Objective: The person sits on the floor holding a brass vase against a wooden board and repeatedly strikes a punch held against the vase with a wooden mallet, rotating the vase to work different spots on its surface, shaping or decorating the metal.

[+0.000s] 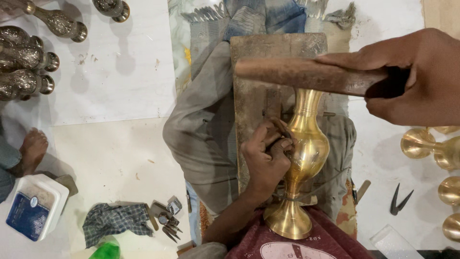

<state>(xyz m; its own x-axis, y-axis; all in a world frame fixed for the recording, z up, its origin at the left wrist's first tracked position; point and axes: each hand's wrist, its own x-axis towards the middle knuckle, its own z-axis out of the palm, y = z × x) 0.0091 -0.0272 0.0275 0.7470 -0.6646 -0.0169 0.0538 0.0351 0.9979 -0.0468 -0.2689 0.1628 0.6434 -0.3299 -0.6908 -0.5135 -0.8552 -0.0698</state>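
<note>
Brass vase (306,148) lay across the lap against the wooden board (258,96), left hand (266,160) pinched shut on a small chisel (282,132) at its belly, right hand (421,79) fisted round a wooden mallet (306,74) raised above its neck, plain brass vases (431,144) at the floor's right edge.

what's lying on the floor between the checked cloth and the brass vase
In the head view, small metal tools beside the checked cloth, then the person's trousered leg and left hand against the brass vase.

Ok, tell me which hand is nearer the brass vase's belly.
Left. The left hand presses a small tool against the brass vase at its belly. The right hand is raised off to the vase's right, gripping a wooden hammer handle.
</note>
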